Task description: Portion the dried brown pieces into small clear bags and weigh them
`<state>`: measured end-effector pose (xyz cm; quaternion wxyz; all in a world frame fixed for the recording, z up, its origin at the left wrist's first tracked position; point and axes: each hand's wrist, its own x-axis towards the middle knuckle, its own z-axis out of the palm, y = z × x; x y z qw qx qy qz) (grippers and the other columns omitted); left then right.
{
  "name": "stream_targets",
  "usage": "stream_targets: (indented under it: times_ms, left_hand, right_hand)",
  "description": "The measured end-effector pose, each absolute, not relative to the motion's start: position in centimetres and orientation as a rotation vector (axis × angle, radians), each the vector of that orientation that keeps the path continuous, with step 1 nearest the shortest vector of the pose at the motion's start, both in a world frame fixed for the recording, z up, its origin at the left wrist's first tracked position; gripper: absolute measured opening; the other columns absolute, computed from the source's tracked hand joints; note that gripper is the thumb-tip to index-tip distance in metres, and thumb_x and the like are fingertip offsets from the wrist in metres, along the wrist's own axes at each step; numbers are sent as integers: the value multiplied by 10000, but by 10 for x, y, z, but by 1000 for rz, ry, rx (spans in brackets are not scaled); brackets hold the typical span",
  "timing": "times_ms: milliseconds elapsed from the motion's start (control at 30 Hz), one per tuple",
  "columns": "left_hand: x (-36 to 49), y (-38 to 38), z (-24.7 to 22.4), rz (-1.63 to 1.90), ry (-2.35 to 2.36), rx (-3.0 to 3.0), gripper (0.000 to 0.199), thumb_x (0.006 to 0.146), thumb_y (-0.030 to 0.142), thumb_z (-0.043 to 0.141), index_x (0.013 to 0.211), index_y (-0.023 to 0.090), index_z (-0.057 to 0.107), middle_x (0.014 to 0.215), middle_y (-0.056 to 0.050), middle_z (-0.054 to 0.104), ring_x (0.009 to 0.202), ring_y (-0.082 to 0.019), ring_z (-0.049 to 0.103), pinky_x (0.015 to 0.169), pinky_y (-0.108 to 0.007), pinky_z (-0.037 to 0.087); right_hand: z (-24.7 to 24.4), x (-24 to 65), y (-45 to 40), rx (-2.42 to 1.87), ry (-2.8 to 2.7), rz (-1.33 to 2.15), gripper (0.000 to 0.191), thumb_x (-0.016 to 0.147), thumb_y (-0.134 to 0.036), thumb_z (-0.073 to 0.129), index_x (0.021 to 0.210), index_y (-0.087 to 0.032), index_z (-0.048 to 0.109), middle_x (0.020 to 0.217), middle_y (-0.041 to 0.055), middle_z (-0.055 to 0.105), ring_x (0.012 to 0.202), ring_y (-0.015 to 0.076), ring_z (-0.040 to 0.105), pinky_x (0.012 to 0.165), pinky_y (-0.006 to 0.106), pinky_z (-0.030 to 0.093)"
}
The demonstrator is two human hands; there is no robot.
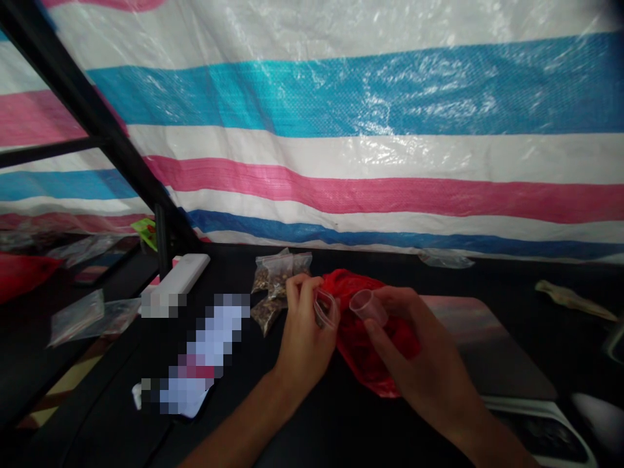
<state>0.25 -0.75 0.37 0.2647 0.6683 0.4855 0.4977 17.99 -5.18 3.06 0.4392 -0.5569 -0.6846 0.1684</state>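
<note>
My left hand point(307, 325) has its fingers closed on a small clear plastic bag point(325, 308) whose mouth faces my other hand. Between the thumb and fingers of my right hand point(414, 344) is a small clear plastic cup point(366, 307), tilted toward the bag. Under and behind the cup lies a red plastic bag point(361, 367), partly covered by my right hand; its contents cannot be made out. Several small zip bags point(280, 276) with brown bits inside lie just beyond my left hand.
A blurred-out phone point(205, 357) and a white box point(182, 279) lie left on the black table point(273, 442). Flat clear bags point(80, 318) are farther left. A grey pad point(492, 351) lies right. Behind stands a striped sheet point(341, 156), with a black frame point(88, 97) at left.
</note>
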Motion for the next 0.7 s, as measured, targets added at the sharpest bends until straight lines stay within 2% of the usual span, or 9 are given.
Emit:
stream_targets:
  times_ms: [100, 200, 367, 567, 700]
  left_hand:
    - [1, -11, 2, 1195, 1191, 1873, 295, 943, 132, 611, 1207, 252, 555, 1214, -58, 466, 1036, -181, 605, 902, -339, 540]
    - [1, -12, 2, 1068, 1084, 1961, 367, 880, 77, 639, 1188, 251, 541, 1203, -56, 506, 1096, -212, 588, 938, -374, 527]
    - [3, -13, 3, 1083, 1025, 1988, 368, 852, 80, 644, 1157, 246, 522, 1155, -46, 540, 1085, -218, 574, 919, -378, 513]
    - [5, -13, 3, 1052, 1015, 1915, 274, 866, 117, 663, 1082, 240, 549, 1094, -25, 550, 958, -184, 592, 790, -321, 493]
    - [4, -10, 5, 1177, 1075, 1881, 211, 937, 168, 629, 1115, 230, 534, 1101, -36, 539, 952, -181, 584, 827, -328, 493]
  right_hand:
    - [34, 178, -55, -1237, -1783, 271, 302, 986, -306, 647, 1285, -312, 612, 1276, 50, 654, 1175, 224, 655, 1021, 386, 558]
    - [33, 177, -56, -1129, -1910, 163, 345, 1002, -184, 608, 1319, -317, 634, 1343, 43, 627, 1260, 200, 615, 1088, 347, 524]
    - [29, 175, -54, -1012, -1949, 181, 449, 997, -58, 552, 1373, -296, 607, 1391, 35, 638, 1289, 172, 621, 1121, 317, 513]
    - [36, 182, -54, -1060, -1913, 79, 345, 971, -163, 658, 1297, -275, 636, 1300, 54, 666, 1189, 200, 655, 1040, 339, 551]
    - [41, 200, -46, -1295, -1854, 74, 242, 967, -283, 680, 1208, -281, 662, 1199, 58, 680, 1102, 228, 666, 960, 393, 565]
